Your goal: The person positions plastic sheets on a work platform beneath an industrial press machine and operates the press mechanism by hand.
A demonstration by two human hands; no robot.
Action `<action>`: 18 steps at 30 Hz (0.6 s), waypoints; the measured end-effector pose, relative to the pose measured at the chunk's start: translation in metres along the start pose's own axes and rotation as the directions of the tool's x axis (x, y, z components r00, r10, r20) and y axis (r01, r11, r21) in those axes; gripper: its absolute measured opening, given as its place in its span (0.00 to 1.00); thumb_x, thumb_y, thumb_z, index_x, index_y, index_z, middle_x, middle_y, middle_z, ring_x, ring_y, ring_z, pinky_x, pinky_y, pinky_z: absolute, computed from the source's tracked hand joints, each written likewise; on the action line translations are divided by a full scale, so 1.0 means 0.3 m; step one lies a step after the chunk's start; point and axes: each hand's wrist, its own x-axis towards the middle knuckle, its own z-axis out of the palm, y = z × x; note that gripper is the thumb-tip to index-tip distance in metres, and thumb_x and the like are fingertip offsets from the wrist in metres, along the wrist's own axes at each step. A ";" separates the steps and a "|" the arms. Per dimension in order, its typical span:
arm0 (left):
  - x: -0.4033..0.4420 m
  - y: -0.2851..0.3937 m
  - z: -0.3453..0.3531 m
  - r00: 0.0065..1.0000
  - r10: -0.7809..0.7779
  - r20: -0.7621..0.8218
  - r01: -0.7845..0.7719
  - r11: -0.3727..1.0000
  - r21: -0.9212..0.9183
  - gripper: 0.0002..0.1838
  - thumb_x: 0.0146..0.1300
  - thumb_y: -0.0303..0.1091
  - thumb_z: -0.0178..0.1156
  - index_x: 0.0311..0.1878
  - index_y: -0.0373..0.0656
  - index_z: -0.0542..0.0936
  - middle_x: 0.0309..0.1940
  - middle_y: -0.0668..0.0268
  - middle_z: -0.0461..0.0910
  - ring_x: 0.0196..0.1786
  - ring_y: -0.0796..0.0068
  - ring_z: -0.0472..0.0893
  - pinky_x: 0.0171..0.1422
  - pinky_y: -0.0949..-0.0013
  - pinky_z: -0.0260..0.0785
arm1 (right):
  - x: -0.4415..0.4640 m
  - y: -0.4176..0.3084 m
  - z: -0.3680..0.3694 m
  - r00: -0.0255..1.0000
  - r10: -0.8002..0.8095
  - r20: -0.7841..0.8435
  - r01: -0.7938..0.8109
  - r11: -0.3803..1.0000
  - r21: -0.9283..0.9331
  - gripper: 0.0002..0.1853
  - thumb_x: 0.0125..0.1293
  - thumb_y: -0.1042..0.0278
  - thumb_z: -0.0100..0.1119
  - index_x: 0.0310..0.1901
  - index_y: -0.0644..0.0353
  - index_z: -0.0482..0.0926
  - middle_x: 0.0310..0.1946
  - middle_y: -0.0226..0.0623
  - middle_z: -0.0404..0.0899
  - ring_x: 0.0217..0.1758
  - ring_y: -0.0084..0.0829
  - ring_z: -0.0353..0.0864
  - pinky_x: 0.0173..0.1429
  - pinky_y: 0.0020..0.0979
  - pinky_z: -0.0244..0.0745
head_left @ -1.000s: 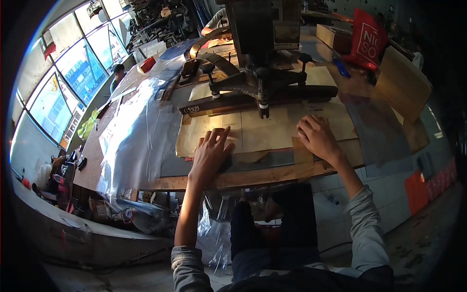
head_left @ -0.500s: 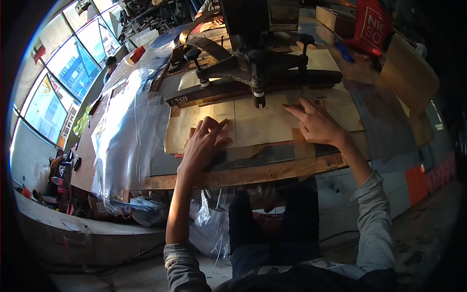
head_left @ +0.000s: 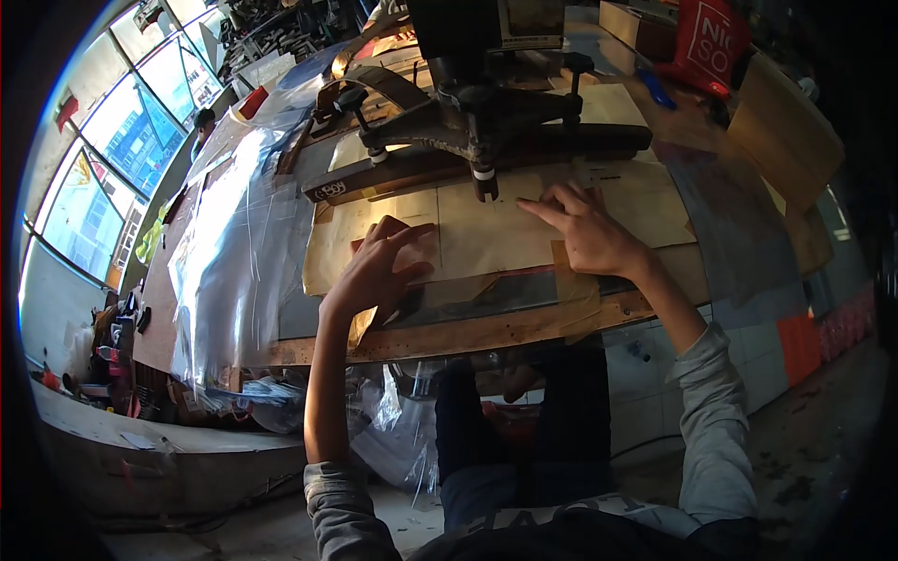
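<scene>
A pale yellow sheet [head_left: 486,238] with a few thin lines lies flat on the worktable. Over its left part is my left hand [head_left: 374,266], its index finger and thumb apart. A small amber strip [head_left: 363,327] shows just below that palm; whether it touches the hand I cannot tell. My right hand [head_left: 591,232] rests at the sheet's right part, index finger stretched out and the others loosely bent. Just beyond both hands a long dark bar [head_left: 599,142] crosses the sheet beneath a black machine head [head_left: 477,122] with a small forked tip.
Clear plastic sheets [head_left: 220,252] cover the table's left side. Amber tape [head_left: 578,285] hangs over the wooden front edge [head_left: 449,348]. At the right are a brown cardboard piece [head_left: 781,140], a red bag [head_left: 711,47] and a blue tool [head_left: 657,89]. Another person [head_left: 203,122] is by the windows.
The whole view has shifted slightly. My left hand's fingers have spread somewhat, and an amber strip now shows below its palm. My right hand keeps much the same pose on the sheet.
</scene>
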 end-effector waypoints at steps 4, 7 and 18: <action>-0.011 0.043 -0.007 0.999 0.020 -0.036 -0.018 0.998 0.060 0.17 0.58 0.38 0.66 0.52 0.54 0.80 0.48 0.61 0.72 0.57 0.63 0.72 0.66 0.59 0.58 | -0.008 -0.007 -0.003 0.988 -0.057 -0.144 0.042 0.993 -0.107 0.29 0.45 0.84 0.59 0.53 0.54 0.79 0.49 0.36 0.69 0.55 0.37 0.68 0.63 0.47 0.60; -0.027 0.047 0.022 0.986 0.073 -0.148 -0.056 0.992 0.117 0.10 0.60 0.35 0.64 0.45 0.51 0.80 0.44 0.67 0.75 0.55 0.67 0.73 0.66 0.59 0.54 | -0.018 -0.018 -0.008 0.967 -0.099 -0.235 0.061 0.985 -0.161 0.23 0.45 0.84 0.60 0.47 0.54 0.79 0.44 0.32 0.71 0.53 0.35 0.70 0.62 0.46 0.59; -0.124 0.124 0.065 0.929 0.273 -0.249 -0.117 0.857 0.502 0.18 0.59 0.36 0.61 0.54 0.49 0.80 0.43 0.70 0.80 0.51 0.71 0.79 0.69 0.56 0.61 | -0.082 -0.065 -0.036 0.990 -0.062 -0.124 0.011 0.928 -0.373 0.11 0.53 0.80 0.57 0.38 0.58 0.80 0.42 0.31 0.78 0.49 0.33 0.77 0.51 0.37 0.74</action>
